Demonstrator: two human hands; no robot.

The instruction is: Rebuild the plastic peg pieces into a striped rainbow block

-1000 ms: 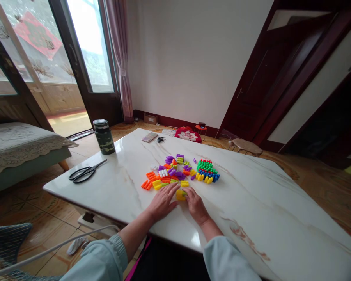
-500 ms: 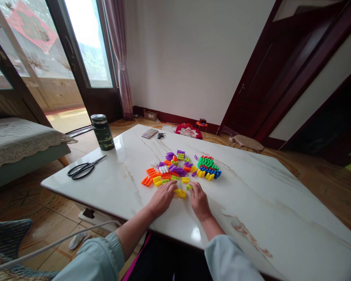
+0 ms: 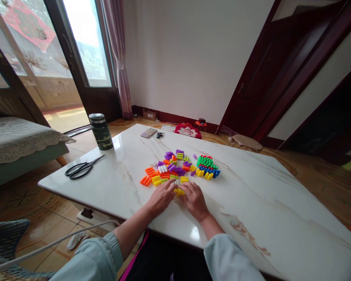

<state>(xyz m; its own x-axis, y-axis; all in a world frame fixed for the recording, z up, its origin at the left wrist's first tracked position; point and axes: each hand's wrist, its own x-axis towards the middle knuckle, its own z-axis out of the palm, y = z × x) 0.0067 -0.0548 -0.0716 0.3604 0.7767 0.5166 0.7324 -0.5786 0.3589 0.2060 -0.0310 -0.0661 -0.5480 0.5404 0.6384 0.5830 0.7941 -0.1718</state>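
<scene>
– Where was the yellow piece (image 3: 179,192) seen?
– Between the left hand (image 3: 163,194) and the right hand (image 3: 194,199), close together over the table (image 3: 251,187); whether it was gripped could not be told.
– How was it best handled?
– Probably low, with both ends steadied.

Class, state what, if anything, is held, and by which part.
A yellow piece, apparently by its left end, in the left-hand grip. Whether the right-hand grip opposite holds anything is hidden.
</scene>
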